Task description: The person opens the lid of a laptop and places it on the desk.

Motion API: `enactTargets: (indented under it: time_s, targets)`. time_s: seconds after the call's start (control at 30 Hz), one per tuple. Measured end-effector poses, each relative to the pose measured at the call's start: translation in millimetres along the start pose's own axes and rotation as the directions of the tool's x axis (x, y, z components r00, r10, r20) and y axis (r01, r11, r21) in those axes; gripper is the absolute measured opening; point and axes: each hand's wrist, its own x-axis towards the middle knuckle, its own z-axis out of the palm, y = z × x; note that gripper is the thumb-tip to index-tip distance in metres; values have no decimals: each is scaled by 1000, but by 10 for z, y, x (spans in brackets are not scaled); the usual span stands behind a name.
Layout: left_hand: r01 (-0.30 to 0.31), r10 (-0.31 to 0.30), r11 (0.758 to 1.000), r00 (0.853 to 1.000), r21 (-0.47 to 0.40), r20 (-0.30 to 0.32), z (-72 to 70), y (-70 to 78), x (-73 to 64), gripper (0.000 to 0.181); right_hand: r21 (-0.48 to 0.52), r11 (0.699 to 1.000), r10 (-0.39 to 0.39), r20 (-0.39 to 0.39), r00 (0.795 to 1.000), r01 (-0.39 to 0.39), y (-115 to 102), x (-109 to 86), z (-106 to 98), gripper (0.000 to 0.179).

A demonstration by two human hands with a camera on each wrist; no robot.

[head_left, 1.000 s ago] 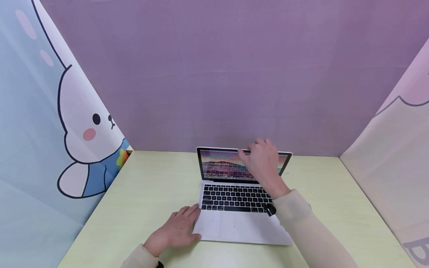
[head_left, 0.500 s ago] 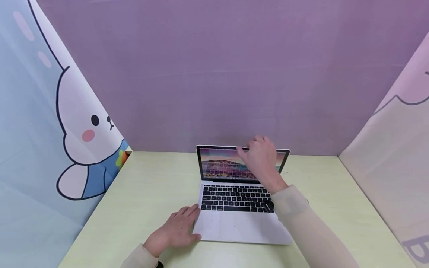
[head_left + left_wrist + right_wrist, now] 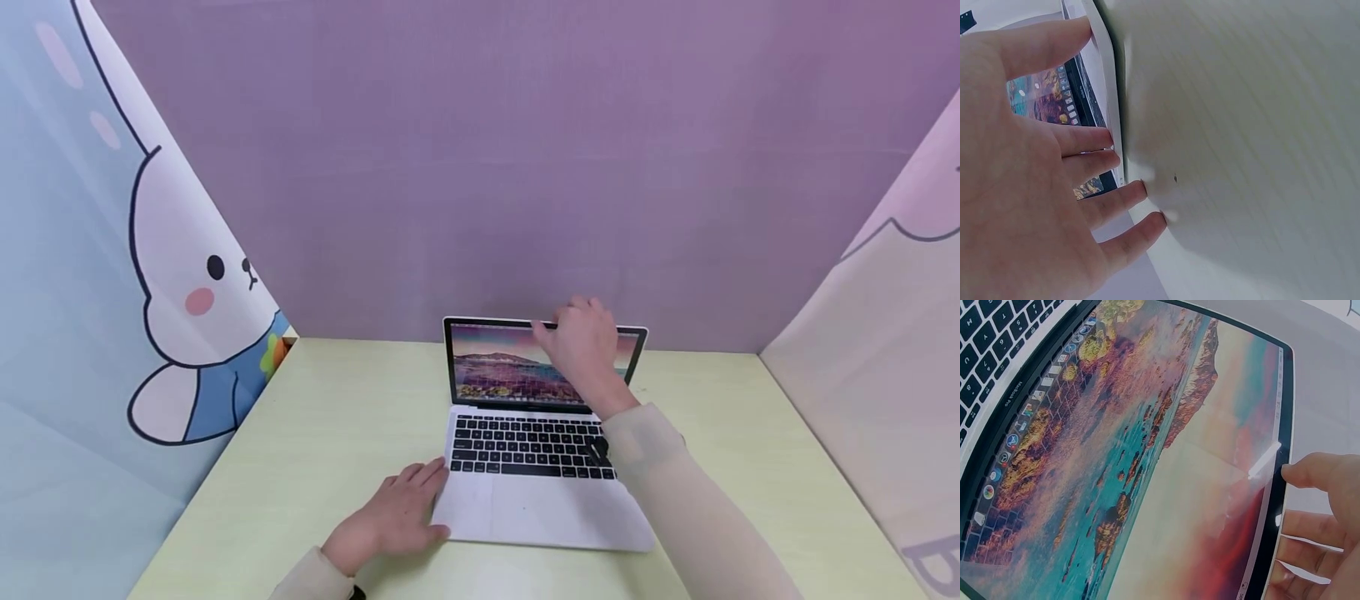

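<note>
A silver laptop [image 3: 543, 508] stands open on the table, its screen [image 3: 495, 367] lit with a coast-and-mountain picture. At the top edge of the lid, my right hand [image 3: 587, 350] pinches the rim, thumb on the screen side and fingers behind. In the right wrist view the thumb [image 3: 1310, 472] presses the black bezel [image 3: 1266, 550]. My left hand [image 3: 397, 512] rests at the base's left side, its fingers fairly straight. The left wrist view shows thumb and some fingertips touching the laptop's edge [image 3: 1110, 81], with other fingertips on the table. The right forearm hides part of the keyboard [image 3: 517, 446].
The pale yellow table [image 3: 337, 400] extends on both sides of the laptop. A purple cloth wall [image 3: 480, 167] rises just behind the lid. Printed cloths stand left [image 3: 75, 333] and right [image 3: 885, 358], the left one with a white cartoon animal.
My right hand has moved the laptop lid up and back, so the screen stands more upright and shows more of its picture. My left hand has stayed in place.
</note>
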Motion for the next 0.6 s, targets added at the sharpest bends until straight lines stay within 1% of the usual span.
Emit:
enactTargets:
  time_s: [0.13,0.23,0.47,0.6]
  targets:
    - [5,-6,1000,1000,6,5,3,-2,-4,84,-20,1000,21,40,999,-20,-6,21,9,42]
    - [6,-6,1000,1000,12,4,-1,-3,-13,84,-15,1000,28,50,998,-28,-2,38,24,42]
    - [-3,3,1000,1000,5,-6,-10,0,-34,84,17,1000,19,15,1000,-19,26,96,102,41]
    - [-2,2,1000,1000,8,-5,-12,0,-36,84,27,999,20,10,1000,-21,35,139,129,42]
